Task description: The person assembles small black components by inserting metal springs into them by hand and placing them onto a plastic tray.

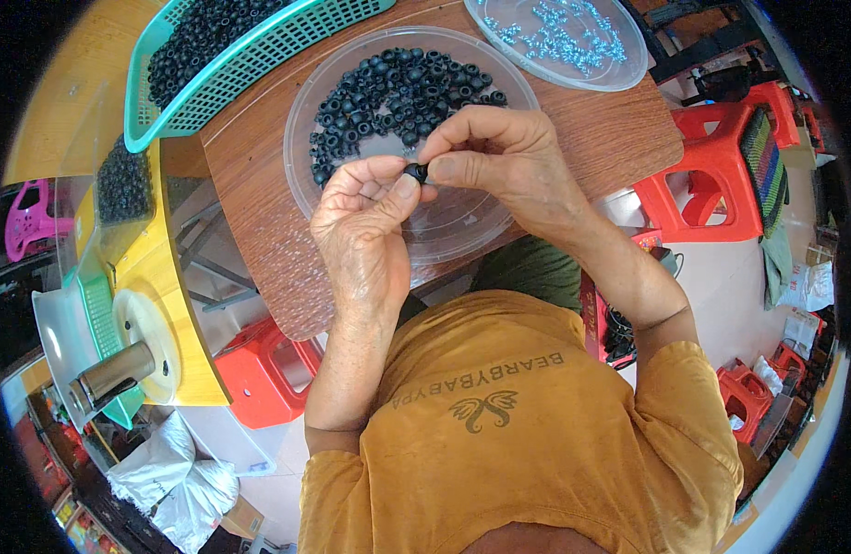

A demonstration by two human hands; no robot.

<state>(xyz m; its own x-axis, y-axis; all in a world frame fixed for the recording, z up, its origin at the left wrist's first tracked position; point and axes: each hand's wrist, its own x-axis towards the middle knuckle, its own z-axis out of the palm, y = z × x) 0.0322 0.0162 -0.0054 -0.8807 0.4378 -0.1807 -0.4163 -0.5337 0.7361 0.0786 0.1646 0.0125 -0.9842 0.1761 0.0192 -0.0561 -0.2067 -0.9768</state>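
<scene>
Over the near part of a clear round plastic tray (448,238), my left hand (365,226) pinches a small black hollow part (416,173) between thumb and fingers. My right hand (513,171) meets it from the right, thumb and index finger pressed together against the part's edge. Whatever those right fingertips may hold is hidden. Many similar black hollow parts (402,97) lie heaped in the far half of the tray. At the far right, a clear round lid-like dish (636,66) carries small shiny bluish metal pieces (573,37).
A teal perforated basket (250,78) full of black parts stands at the far left of the brown wooden table (268,240). Red plastic stools (268,369) flank the table. A yellow table (190,355) at left bears a metallic cylinder (116,374). White sacks (181,485) lie on the floor.
</scene>
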